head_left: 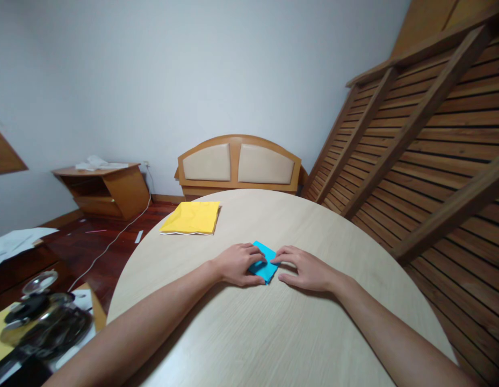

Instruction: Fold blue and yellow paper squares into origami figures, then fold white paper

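The round pale wooden table (pixel 273 333) fills the lower middle of the frame, its near edge cut off at the bottom. Right of it, slatted wooden panels (pixel 426 161) lean across the upper right. Past the table's far rim stands a padded headboard (pixel 238 164), its lower part hidden by the tabletop. At the lower left a dark metal pot (pixel 43 322) is partly cropped and hard to make out. A yellow paper stack (pixel 192 217) lies left of centre on the table. My left hand (pixel 237 263) presses flat, fingers spread, on the blue folded paper (pixel 266 269) at centre, covering its left part; my right hand (pixel 308 269) rests open, fingertips touching the paper's right edge.
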Demonstrator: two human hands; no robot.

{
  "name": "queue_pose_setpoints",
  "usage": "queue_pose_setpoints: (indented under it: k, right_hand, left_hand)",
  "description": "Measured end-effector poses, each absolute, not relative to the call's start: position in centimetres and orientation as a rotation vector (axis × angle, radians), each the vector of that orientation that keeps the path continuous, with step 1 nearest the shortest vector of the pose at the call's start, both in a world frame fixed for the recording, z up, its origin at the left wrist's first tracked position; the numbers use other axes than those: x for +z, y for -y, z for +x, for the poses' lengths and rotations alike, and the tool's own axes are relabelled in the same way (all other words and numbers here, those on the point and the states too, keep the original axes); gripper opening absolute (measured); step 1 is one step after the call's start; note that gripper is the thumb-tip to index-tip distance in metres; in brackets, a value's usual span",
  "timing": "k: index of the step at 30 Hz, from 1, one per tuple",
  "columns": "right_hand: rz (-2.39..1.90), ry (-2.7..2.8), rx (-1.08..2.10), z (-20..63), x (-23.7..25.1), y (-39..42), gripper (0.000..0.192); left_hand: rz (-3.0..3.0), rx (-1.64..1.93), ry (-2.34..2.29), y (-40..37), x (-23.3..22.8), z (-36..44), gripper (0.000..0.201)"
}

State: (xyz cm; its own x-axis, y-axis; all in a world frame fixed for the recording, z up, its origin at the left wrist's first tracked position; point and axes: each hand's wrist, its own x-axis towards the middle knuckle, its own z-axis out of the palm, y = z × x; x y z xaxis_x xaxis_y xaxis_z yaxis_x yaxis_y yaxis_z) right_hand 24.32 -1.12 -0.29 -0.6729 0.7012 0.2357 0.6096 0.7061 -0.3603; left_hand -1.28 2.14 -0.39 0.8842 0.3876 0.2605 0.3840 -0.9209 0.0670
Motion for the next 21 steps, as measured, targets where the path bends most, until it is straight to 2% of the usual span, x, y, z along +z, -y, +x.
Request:
queue_pose_setpoints:
  k: [21]
  right_hand:
    - [-1.011, 2.529, 0.275, 24.21, -0.90, 0.61, 0.027]
  left_hand:
    - [3.008, 0.367, -0.716, -1.94, -0.57, -0.86, 0.037]
